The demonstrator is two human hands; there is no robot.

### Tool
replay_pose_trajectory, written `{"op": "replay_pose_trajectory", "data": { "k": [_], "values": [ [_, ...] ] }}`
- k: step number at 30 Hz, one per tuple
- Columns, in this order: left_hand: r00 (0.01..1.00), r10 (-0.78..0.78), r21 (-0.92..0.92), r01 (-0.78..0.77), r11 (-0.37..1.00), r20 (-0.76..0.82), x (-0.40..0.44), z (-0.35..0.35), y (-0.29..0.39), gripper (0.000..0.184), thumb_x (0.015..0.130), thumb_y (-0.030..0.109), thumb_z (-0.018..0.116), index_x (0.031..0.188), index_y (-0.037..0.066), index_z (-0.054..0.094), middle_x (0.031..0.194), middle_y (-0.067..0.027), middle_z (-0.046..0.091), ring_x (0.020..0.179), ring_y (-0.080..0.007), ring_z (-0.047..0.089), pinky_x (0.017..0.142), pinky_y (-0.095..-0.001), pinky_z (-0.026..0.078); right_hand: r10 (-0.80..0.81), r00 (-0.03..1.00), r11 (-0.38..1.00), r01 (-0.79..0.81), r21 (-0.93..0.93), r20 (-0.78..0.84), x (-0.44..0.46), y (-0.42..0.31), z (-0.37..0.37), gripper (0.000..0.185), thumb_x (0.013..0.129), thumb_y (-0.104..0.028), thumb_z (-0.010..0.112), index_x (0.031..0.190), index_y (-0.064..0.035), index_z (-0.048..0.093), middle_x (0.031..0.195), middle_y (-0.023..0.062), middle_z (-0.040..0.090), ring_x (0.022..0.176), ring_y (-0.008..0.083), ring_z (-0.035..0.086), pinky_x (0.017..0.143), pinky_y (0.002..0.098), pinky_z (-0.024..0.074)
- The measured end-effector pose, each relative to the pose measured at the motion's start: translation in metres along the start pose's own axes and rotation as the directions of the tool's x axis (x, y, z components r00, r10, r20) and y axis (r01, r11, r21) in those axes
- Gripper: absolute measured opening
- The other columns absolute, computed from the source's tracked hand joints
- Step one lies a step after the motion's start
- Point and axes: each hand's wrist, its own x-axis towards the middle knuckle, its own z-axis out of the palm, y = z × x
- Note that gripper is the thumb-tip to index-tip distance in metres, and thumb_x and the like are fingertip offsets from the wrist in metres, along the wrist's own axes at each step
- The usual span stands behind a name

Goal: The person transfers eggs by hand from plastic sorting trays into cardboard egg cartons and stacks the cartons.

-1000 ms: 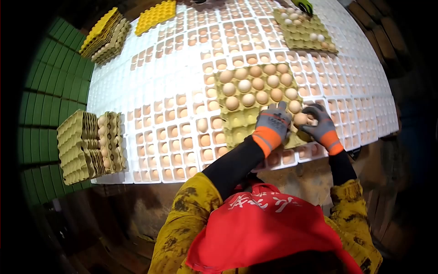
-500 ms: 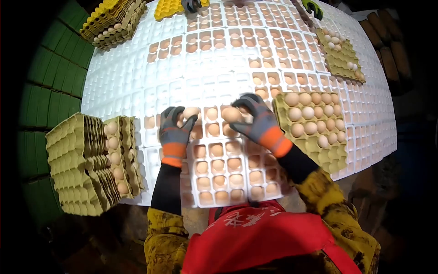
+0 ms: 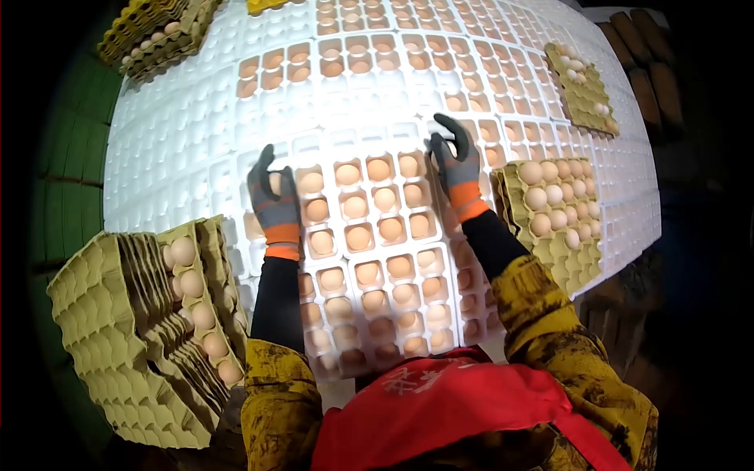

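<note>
See red apron (image 3: 448, 416) nearest, then eggs (image 3: 390, 229) seated in white trays (image 3: 366, 189). See stacked pulp trays (image 3: 94, 314) at left, part-filled pulp tray (image 3: 573, 267) at right. Have left hand (image 3: 275, 200) over white trays, digits curled; can't tell if clamped on an egg. Have right hand (image 3: 458, 167) beside egg rows, thumb and fingers apart. See yellow tray (image 3: 263, 5) well beyond.

Two hands (image 3: 275, 196) (image 3: 457, 166), one red apron (image 3: 440, 404), dozens of eggs (image 3: 355, 206)
</note>
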Motion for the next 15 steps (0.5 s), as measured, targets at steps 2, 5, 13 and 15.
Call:
{"op": "replay_pose_trajectory", "data": {
  "k": [2, 5, 13, 15],
  "values": [
    [0.978, 0.193, 0.283, -0.208, 0.936, 0.08, 0.002, -0.001, -0.013, 0.035, 0.091, 0.008, 0.056, 0.126, 0.009, 0.063, 0.12, -0.0107, 0.066, 0.116, -0.0261, 0.059, 0.113, -0.0427, 0.033, -0.325, 0.942, 0.825, 0.324, -0.463, 0.08, -0.002, 0.005, -0.008, 0.036, 0.089, -0.003, 0.058, 0.124, -0.011, 0.063, 0.133, 0.0158, 0.055, 0.114, 0.0293, 0.057, 0.093, 0.0382, 0.0497],
    [0.916, 0.343, 0.459, -0.401, 0.793, 0.207, -0.003, 0.002, -0.051, 0.036, 0.09, 0.009, 0.054, 0.124, 0.011, 0.064, 0.118, -0.008, 0.068, 0.112, -0.0231, 0.062, 0.116, -0.0472, 0.024, -0.374, 0.874, 0.556, 0.479, -0.68, 0.31, -0.006, 0.044, -0.018, 0.041, 0.09, -0.009, 0.057, 0.13, -0.0136, 0.06, 0.135, 0.0182, 0.055, 0.127, 0.0374, 0.047, 0.111, 0.0471, 0.0342],
    [0.966, 0.108, -0.111, -0.083, 0.99, 0.236, -0.057, 0.033, 0.082, 0.031, 0.099, 0.007, 0.054, 0.128, -0.003, 0.059, 0.129, -0.0128, 0.062, 0.118, -0.02, 0.058, 0.103, -0.0329, 0.045, -0.224, 0.955, 0.805, 0.292, -0.517, 0.193, -0.1, -0.103, -0.143, 0.042, 0.091, -0.016, 0.064, 0.132, -0.0118, 0.059, 0.132, 0.0147, 0.058, 0.124, 0.0322, 0.053, 0.106, 0.0415, 0.0429],
    [0.911, 0.201, -0.235, -0.12, 0.964, 0.36, -0.096, 0.057, 0.14, 0.03, 0.095, 0.004, 0.056, 0.124, -0.002, 0.062, 0.123, -0.0127, 0.065, 0.117, -0.0213, 0.059, 0.101, -0.0337, 0.046, -0.192, 0.978, 0.798, 0.203, -0.567, 0.081, -0.117, -0.111, -0.213, 0.04, 0.088, -0.016, 0.064, 0.128, -0.0141, 0.062, 0.127, 0.012, 0.06, 0.118, 0.0321, 0.056, 0.102, 0.042, 0.046]
  ]
}}
